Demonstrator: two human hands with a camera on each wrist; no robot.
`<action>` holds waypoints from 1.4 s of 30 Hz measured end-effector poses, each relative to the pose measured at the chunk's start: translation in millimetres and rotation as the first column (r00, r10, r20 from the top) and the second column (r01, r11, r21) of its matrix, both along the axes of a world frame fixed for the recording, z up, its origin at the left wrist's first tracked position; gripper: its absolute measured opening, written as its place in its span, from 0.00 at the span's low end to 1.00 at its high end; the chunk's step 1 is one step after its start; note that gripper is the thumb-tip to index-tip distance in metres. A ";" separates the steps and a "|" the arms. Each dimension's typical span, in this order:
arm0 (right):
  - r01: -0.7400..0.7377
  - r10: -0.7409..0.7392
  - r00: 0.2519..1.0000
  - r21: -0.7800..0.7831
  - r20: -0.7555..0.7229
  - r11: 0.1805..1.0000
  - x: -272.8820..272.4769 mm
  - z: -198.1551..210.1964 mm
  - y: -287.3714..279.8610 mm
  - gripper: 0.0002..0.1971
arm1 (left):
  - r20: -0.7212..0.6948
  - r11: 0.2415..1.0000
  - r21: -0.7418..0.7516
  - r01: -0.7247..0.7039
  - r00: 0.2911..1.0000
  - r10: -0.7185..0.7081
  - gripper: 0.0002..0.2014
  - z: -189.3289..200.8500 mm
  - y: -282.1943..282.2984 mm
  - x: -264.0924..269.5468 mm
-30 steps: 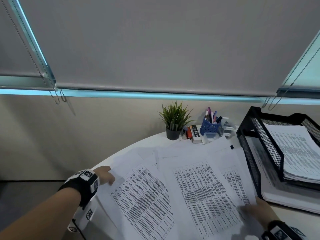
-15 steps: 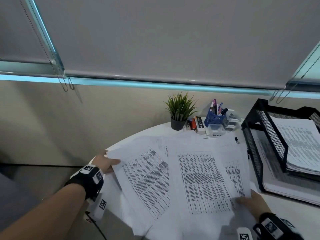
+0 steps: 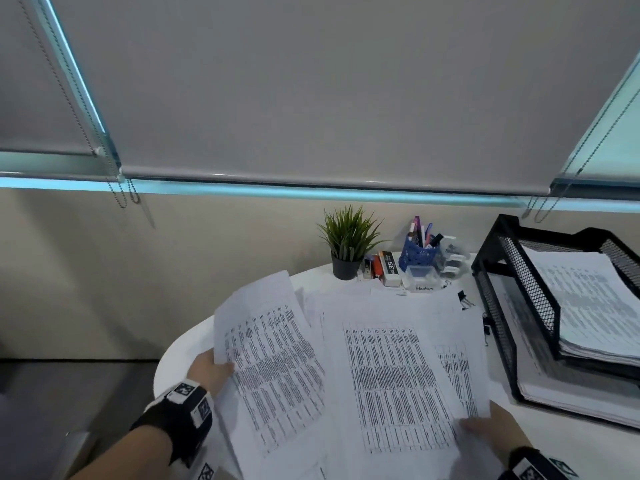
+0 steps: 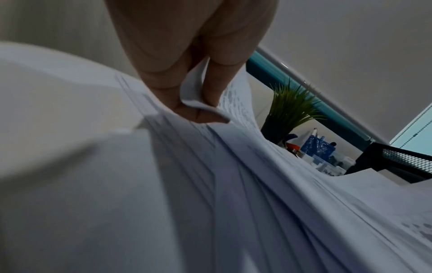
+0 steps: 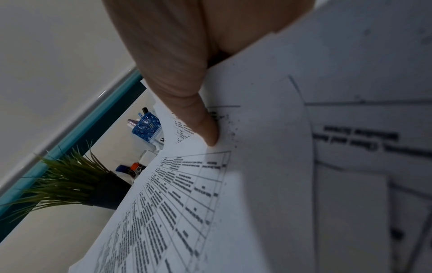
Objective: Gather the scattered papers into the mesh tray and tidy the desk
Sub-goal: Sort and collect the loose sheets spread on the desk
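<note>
White round desk (image 3: 180, 355): both hands pinch printed papers (image 3: 388, 375).

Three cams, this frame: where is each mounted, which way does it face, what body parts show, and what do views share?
Head: worn on the head, looking forward and down at the printed papers, mesh tray and roller blind; both forearms show, left hand, right hand.
Left wrist: along the left hand toward the desk's back; fingers pinch a paper edge.
Right wrist: along the right hand; thumb presses on the sheets.
Shared: all three show the potted plant and blue pen holder.
</note>
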State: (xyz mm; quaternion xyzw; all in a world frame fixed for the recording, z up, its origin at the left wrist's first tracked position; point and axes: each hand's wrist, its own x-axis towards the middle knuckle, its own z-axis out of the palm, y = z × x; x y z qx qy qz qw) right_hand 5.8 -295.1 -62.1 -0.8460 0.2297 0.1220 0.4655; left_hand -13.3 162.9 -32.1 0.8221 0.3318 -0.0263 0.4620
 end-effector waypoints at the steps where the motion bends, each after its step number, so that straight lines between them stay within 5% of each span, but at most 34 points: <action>1: -0.011 0.011 1.000 0.001 -0.001 1.000 0.7 0.7 -1.5 0.10 | 0.014 1.000 0.013 -0.012 1.000 0.012 0.11 8.0 5.3 3.8; 9: -0.014 0.013 1.000 0.097 0.006 0.995 -8.3 12.8 -1.5 0.14 | -0.041 0.999 -0.038 -0.030 0.999 0.029 0.17 65.3 35.4 32.0; 15: 0.013 -0.014 1.000 0.121 0.006 0.993 -12.7 8.7 1.4 0.07 | -0.047 0.998 -0.009 0.062 0.997 -0.063 0.18 74.5 20.7 42.6; 20: 0.038 -0.037 0.999 0.122 -0.007 0.992 -17.2 7.8 -4.2 0.12 | 0.037 0.999 -0.028 0.033 0.999 -0.032 0.16 87.8 21.1 46.7; 24: 0.045 -0.045 0.999 0.139 0.000 0.989 -16.1 9.9 -8.2 0.06 | 0.086 0.998 -0.043 0.036 0.996 -0.032 0.15 100.2 24.0 50.4; 35: 0.031 -0.031 0.999 0.005 -0.009 1.000 -7.4 1.6 -2.6 0.22 | -0.146 0.975 -0.095 0.199 0.966 -0.211 0.07 39.0 -35.4 56.0; 39: 0.034 -0.034 0.999 -0.018 -0.031 0.999 -11.1 -0.7 3.4 0.22 | -0.182 0.941 -0.257 0.218 0.946 -0.269 0.29 16.0 -58.4 59.8; 42: 0.027 -0.030 0.999 -0.060 -0.041 0.998 -10.8 -2.6 5.1 0.22 | -0.214 0.925 -0.338 0.172 0.943 -0.253 0.14 -0.2 -67.4 64.1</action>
